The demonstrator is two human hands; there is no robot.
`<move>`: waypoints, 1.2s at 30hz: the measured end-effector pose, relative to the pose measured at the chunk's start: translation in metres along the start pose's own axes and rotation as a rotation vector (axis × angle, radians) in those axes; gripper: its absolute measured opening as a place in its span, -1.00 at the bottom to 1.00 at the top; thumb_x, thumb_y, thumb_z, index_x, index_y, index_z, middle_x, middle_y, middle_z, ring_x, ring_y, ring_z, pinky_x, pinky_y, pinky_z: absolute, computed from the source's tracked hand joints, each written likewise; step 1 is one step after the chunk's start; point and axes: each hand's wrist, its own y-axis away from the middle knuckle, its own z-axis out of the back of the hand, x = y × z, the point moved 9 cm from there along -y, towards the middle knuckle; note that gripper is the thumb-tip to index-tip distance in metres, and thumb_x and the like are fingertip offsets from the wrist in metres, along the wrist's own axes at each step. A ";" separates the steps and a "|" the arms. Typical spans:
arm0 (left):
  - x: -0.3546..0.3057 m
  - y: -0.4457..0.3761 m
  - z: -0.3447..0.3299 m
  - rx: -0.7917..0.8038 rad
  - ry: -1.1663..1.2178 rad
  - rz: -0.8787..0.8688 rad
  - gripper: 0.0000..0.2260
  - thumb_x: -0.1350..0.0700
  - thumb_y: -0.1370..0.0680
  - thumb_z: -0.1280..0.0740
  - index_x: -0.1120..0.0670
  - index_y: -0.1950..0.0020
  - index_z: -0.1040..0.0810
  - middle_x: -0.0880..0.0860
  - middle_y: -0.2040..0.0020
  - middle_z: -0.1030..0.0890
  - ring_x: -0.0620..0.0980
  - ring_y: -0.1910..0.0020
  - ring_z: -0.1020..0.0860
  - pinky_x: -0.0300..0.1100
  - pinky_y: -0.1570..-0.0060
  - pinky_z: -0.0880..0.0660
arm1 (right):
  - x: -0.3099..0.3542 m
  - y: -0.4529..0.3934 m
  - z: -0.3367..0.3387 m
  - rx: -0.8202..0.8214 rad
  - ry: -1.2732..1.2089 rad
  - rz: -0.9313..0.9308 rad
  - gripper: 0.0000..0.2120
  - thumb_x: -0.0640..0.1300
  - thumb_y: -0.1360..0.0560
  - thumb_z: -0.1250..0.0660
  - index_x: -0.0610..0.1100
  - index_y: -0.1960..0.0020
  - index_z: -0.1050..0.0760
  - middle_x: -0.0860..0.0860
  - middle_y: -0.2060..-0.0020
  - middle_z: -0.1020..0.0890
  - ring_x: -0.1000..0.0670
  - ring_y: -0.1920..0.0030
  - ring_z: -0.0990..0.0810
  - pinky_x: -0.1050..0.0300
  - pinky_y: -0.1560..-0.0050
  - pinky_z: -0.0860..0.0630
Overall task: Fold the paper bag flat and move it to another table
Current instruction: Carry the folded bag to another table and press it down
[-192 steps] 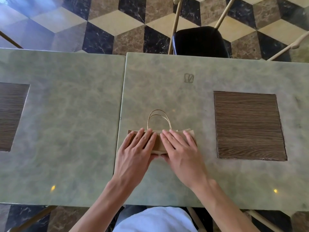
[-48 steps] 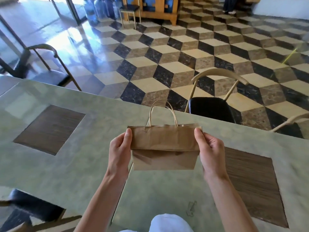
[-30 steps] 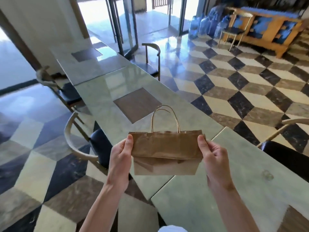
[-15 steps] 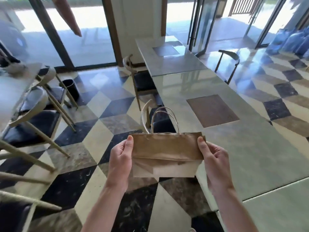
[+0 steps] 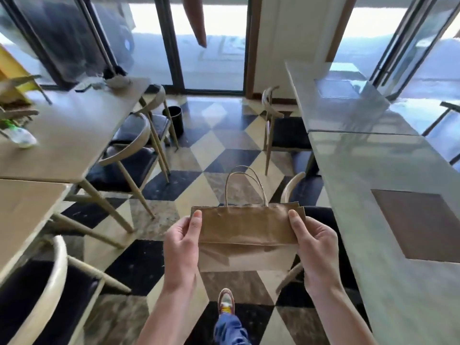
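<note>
A floor [image 5: 219, 150] of black, cream and brown diamond tiles runs between two rows of desks, with glass doors [image 5: 211, 43] bright across the far wall. On the left, two tan desks [image 5: 74, 135] stand end to end; on the right, a long green marbled desk [image 5: 388, 195] with a dark wood inset panel [image 5: 420, 222], and a second panel shows farther off. Chairs with curved pale backs and dark seats [image 5: 129, 155] line both sides; at least five can be counted. A small black bin [image 5: 174, 120] sits on the floor at the far left row; what is in it cannot be seen. A blurred plastic bottle [image 5: 22, 138] lies on the far left desk.

Centre and near, one brown paper bag [image 5: 246, 232], folded flat, is held up in the air over the floor, clear of every desk. Its two twine handles [image 5: 245, 188] stand up from the top edge. No print or label reads on it.

The left hand [image 5: 183, 247] has its grip pinched on the bag's left edge, thumb in front. The right hand [image 5: 315, 250] is clamped on the right edge the same way.

Below, one shoe [image 5: 226, 302] and a blue trouser leg step onto a dark tile.
</note>
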 end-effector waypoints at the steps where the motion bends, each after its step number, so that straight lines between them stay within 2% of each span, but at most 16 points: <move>1: -0.003 -0.022 -0.001 -0.024 -0.008 -0.012 -0.66 -0.05 -0.60 -0.33 0.23 0.13 -0.62 0.41 0.14 -0.62 0.14 0.21 -0.56 0.18 0.06 -0.54 | 0.000 -0.019 -0.014 0.003 -0.011 0.000 -0.73 -0.08 -0.57 -0.37 -0.25 0.16 -0.69 -0.10 0.33 -0.70 0.00 0.32 -0.60 0.11 0.32 -0.50; 4: -0.016 -0.074 -0.012 -0.044 -0.040 -0.052 -0.63 -0.07 -0.59 -0.32 0.25 0.15 -0.60 0.44 0.13 -0.58 0.13 0.24 -0.49 0.06 0.16 -0.48 | 0.003 -0.069 -0.043 -0.002 -0.044 -0.003 -0.69 -0.06 -0.55 -0.39 -0.29 0.21 -0.66 -0.09 0.37 -0.67 -0.01 0.32 -0.55 0.08 0.28 -0.46; 8: -0.044 -0.161 -0.038 -0.040 -0.102 -0.068 -0.63 -0.09 -0.60 -0.30 0.20 0.15 -0.63 0.41 0.17 -0.61 0.14 0.25 -0.52 0.22 0.17 -0.56 | 0.015 -0.151 -0.089 0.021 -0.055 -0.016 -0.44 0.17 -0.46 -0.44 -0.38 0.20 -0.53 -0.16 0.34 -0.56 -0.09 0.27 -0.43 -0.03 0.19 -0.35; 9: -0.052 -0.181 -0.044 -0.034 -0.115 -0.080 -0.61 -0.10 -0.60 -0.29 0.23 0.16 -0.61 0.42 0.20 -0.59 0.13 0.28 -0.50 0.19 0.22 -0.55 | 0.020 -0.169 -0.100 0.023 -0.058 -0.015 -0.42 0.21 -0.43 -0.44 -0.38 0.19 -0.53 -0.18 0.33 -0.55 -0.11 0.26 -0.44 -0.05 0.18 -0.36; 12: -0.069 -0.241 -0.061 -0.019 -0.121 -0.099 -0.55 -0.09 -0.61 -0.27 0.31 0.18 -0.53 0.30 0.40 -0.43 0.08 0.39 -0.35 -0.02 0.32 -0.37 | 0.030 -0.224 -0.129 0.027 -0.035 -0.019 -0.58 0.10 -0.53 -0.40 -0.26 0.24 -0.60 -0.11 0.37 -0.62 -0.10 0.30 -0.50 0.00 0.20 -0.42; 14: -0.078 -0.280 -0.069 -0.020 -0.107 -0.096 -0.53 -0.08 -0.62 -0.27 0.35 0.18 -0.50 0.19 0.40 -0.41 0.05 0.39 -0.31 -0.05 0.31 -0.34 | 0.038 -0.256 -0.152 0.042 -0.012 -0.022 -0.62 0.04 -0.57 -0.36 -0.18 0.30 -0.61 0.02 0.43 -0.63 0.03 0.37 -0.52 0.14 0.30 -0.44; 16: -0.084 -0.321 -0.077 -0.021 -0.098 -0.097 -0.54 -0.08 -0.62 -0.27 0.34 0.17 -0.51 0.30 0.36 -0.46 0.07 0.34 -0.36 -0.05 0.26 -0.39 | 0.046 -0.289 -0.177 0.053 -0.003 -0.016 -0.64 0.00 -0.58 -0.35 -0.14 0.34 -0.59 0.07 0.48 -0.61 0.09 0.43 -0.50 0.23 0.38 -0.42; 18: -0.087 -0.365 -0.086 -0.022 -0.118 -0.104 -0.56 -0.08 -0.62 -0.27 0.32 0.14 -0.55 0.42 0.25 -0.53 0.08 0.30 -0.43 -0.07 0.25 -0.43 | 0.048 -0.326 -0.201 0.053 0.015 -0.022 -0.66 -0.02 -0.58 -0.35 -0.14 0.32 -0.61 0.05 0.46 -0.63 0.10 0.43 -0.51 0.15 0.33 -0.45; 20: -0.089 -0.412 -0.098 -0.003 -0.119 -0.088 -0.57 -0.09 -0.62 -0.26 0.29 0.09 -0.58 0.44 0.14 -0.58 0.09 0.24 -0.49 -0.09 0.20 -0.45 | 0.048 -0.367 -0.225 0.050 0.027 -0.029 -0.66 -0.01 -0.57 -0.36 -0.14 0.31 -0.64 0.02 0.43 -0.65 0.08 0.40 -0.55 0.06 0.27 -0.49; 24: -0.102 -0.519 -0.129 0.045 -0.060 -0.088 -0.59 -0.05 -0.63 -0.27 0.33 0.09 -0.57 0.46 0.12 -0.56 0.09 0.21 -0.49 -0.08 0.15 -0.47 | 0.053 -0.456 -0.276 -0.003 0.061 -0.018 -0.67 0.02 -0.57 -0.36 -0.17 0.25 -0.67 -0.04 0.38 -0.69 -0.03 0.30 -0.60 -0.06 0.16 -0.55; 26: -0.113 -0.574 -0.148 0.073 -0.036 -0.087 -0.62 -0.01 -0.63 -0.27 0.30 0.17 -0.55 0.36 0.26 -0.58 0.06 0.25 -0.49 -0.18 0.19 -0.47 | 0.059 -0.501 -0.300 -0.037 0.062 -0.021 -0.67 0.04 -0.56 -0.36 -0.17 0.23 -0.67 -0.10 0.33 -0.70 -0.08 0.25 -0.61 -0.07 0.14 -0.56; 28: -0.127 -0.626 -0.168 0.097 -0.032 -0.071 -0.67 0.00 -0.63 -0.27 0.19 0.23 -0.55 0.09 0.38 -0.59 0.01 0.31 -0.51 -0.28 0.24 -0.50 | 0.066 -0.543 -0.322 -0.065 0.062 -0.029 -0.67 0.06 -0.56 -0.36 -0.16 0.20 -0.69 -0.13 0.27 -0.73 -0.13 0.20 -0.64 -0.12 0.06 -0.59; 30: -0.142 -0.676 -0.193 0.152 -0.020 -0.065 -0.69 -0.02 -0.63 -0.27 0.18 0.15 -0.60 0.11 0.26 -0.68 0.09 0.22 -0.61 -0.12 0.12 -0.59 | 0.075 -0.585 -0.339 -0.093 0.060 -0.031 -0.68 0.06 -0.56 -0.36 -0.13 0.18 -0.70 -0.10 0.26 -0.74 -0.15 0.16 -0.69 -0.18 -0.02 -0.61; 32: -0.154 -0.718 -0.221 0.209 -0.033 -0.064 -0.70 -0.02 -0.63 -0.27 0.18 0.08 -0.63 0.16 0.16 -0.71 0.11 0.13 -0.67 -0.02 0.07 -0.61 | 0.083 -0.624 -0.347 -0.135 0.061 -0.032 -0.67 0.05 -0.56 -0.36 -0.16 0.20 -0.69 -0.10 0.29 -0.74 -0.08 0.22 -0.68 -0.14 0.03 -0.61; 35: -0.172 -0.773 -0.264 0.250 -0.074 -0.090 -0.70 -0.01 -0.63 -0.27 0.09 0.24 -0.60 -0.06 0.37 -0.62 -0.09 0.35 -0.55 -0.29 0.30 -0.49 | 0.095 -0.678 -0.351 -0.186 0.033 -0.009 -0.56 0.13 -0.53 -0.37 -0.28 0.17 -0.64 -0.32 0.23 -0.66 -0.10 0.26 -0.57 -0.05 0.10 -0.53; 36: -0.176 -0.789 -0.281 0.266 -0.092 -0.086 -0.68 -0.01 -0.63 -0.28 0.06 0.29 -0.57 -0.08 0.42 -0.57 -0.11 0.38 -0.48 -0.28 0.33 -0.43 | 0.097 -0.696 -0.351 -0.210 0.020 -0.009 -0.57 0.12 -0.54 -0.37 -0.28 0.15 -0.64 -0.32 0.21 -0.67 -0.12 0.25 -0.58 -0.03 0.08 -0.54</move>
